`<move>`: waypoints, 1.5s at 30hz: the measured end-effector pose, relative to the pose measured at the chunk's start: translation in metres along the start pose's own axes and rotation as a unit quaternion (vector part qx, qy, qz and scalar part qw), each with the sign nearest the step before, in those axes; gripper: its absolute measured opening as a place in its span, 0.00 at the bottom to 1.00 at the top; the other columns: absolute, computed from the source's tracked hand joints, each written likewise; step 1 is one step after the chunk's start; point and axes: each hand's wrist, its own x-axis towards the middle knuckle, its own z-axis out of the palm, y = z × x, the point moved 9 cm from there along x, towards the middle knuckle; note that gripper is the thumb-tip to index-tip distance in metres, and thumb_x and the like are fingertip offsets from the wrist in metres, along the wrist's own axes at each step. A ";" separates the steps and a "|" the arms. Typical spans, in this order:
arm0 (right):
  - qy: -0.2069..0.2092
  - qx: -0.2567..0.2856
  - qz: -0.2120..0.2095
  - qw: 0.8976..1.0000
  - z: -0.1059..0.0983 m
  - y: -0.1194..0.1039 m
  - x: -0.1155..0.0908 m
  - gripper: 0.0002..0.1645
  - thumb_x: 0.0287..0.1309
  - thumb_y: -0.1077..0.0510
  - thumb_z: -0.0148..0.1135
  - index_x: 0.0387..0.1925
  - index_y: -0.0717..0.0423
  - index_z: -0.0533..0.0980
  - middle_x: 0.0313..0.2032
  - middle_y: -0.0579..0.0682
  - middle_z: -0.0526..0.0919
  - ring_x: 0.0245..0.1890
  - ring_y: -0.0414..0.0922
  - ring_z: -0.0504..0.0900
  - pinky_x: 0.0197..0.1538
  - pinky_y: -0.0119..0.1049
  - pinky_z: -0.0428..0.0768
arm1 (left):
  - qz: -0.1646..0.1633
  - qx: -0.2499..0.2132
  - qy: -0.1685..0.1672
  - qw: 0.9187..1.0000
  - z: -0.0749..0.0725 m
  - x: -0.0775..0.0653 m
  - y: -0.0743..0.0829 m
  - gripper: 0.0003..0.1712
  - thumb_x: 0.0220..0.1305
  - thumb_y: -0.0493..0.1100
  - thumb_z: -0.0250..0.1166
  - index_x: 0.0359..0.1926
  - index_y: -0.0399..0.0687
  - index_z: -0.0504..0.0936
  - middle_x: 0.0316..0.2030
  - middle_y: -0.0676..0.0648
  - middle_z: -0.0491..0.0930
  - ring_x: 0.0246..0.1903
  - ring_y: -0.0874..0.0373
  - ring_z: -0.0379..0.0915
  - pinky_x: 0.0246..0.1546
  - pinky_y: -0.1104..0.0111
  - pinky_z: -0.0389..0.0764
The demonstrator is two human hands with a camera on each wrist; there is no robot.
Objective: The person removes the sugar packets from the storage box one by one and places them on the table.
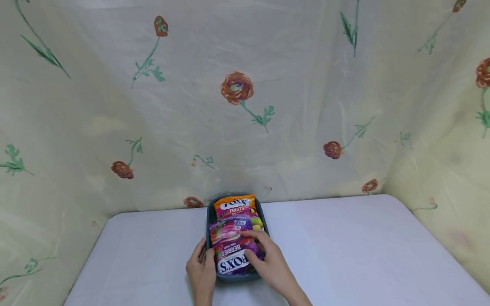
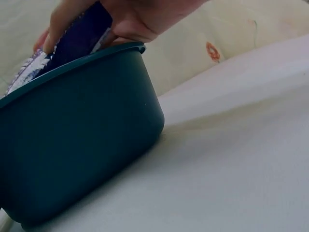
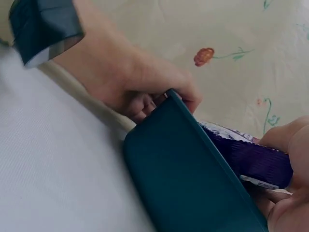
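Observation:
A dark teal plastic tub (image 1: pixel 238 278) stands at the table's far side with bags of Fox's candy in it. On top lies a purple candy bag (image 1: pixel 231 247) marked Berries; behind it shows an orange-topped candy bag (image 1: pixel 234 199) marked Fruits. My left hand (image 1: pixel 202 270) grips the tub's left side, thumb at the rim and fingers curled against the outer wall, as the right wrist view shows. With thumb and fingers my right hand (image 1: pixel 271 261) holds the purple bag by its right edge. In the left wrist view, the tub wall (image 2: pixel 87 135) hides the bag's lower part.
A white-covered table (image 1: pixel 337 242) extends to both sides of the tub. Behind it hangs a pale curtain (image 1: pixel 291 161) with a flower print, which also runs along the left and right sides. A dark device (image 3: pixel 46 29) sits on the left wrist.

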 end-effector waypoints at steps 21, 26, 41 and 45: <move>0.030 0.148 0.027 0.988 -0.022 0.010 0.015 0.21 0.62 0.56 0.57 0.55 0.33 0.72 0.60 0.47 0.73 0.54 0.50 0.78 0.47 0.40 0.83 | -0.015 -0.024 -0.033 0.999 0.004 0.001 -0.006 0.24 0.61 0.36 0.56 0.60 0.44 0.74 0.59 0.38 0.74 0.60 0.47 0.70 0.60 0.61 0.71; 0.048 0.158 0.029 0.986 -0.031 0.011 0.014 0.21 0.62 0.56 0.57 0.55 0.33 0.72 0.61 0.47 0.72 0.54 0.50 0.78 0.47 0.40 0.83 | -0.022 -0.020 -0.036 0.999 0.004 0.002 -0.008 0.24 0.61 0.36 0.56 0.60 0.43 0.74 0.59 0.37 0.74 0.60 0.46 0.70 0.61 0.60 0.70; 0.098 0.173 0.025 0.980 -0.064 0.014 0.013 0.23 0.63 0.50 0.55 0.60 0.42 0.70 0.61 0.53 0.73 0.50 0.47 0.80 0.46 0.36 0.83 | -0.001 0.044 -0.109 0.993 0.011 -0.002 -0.007 0.33 0.62 0.38 0.54 0.69 0.46 0.62 0.68 0.41 0.63 0.67 0.46 0.60 0.63 0.57 0.67; 0.106 0.178 0.028 0.978 -0.073 0.015 0.013 0.23 0.63 0.50 0.55 0.60 0.42 0.69 0.60 0.52 0.73 0.48 0.42 0.81 0.46 0.34 0.83 | -0.009 0.049 -0.071 0.996 0.008 -0.003 -0.006 0.33 0.57 0.33 0.51 0.66 0.42 0.66 0.65 0.39 0.68 0.65 0.46 0.63 0.61 0.56 0.69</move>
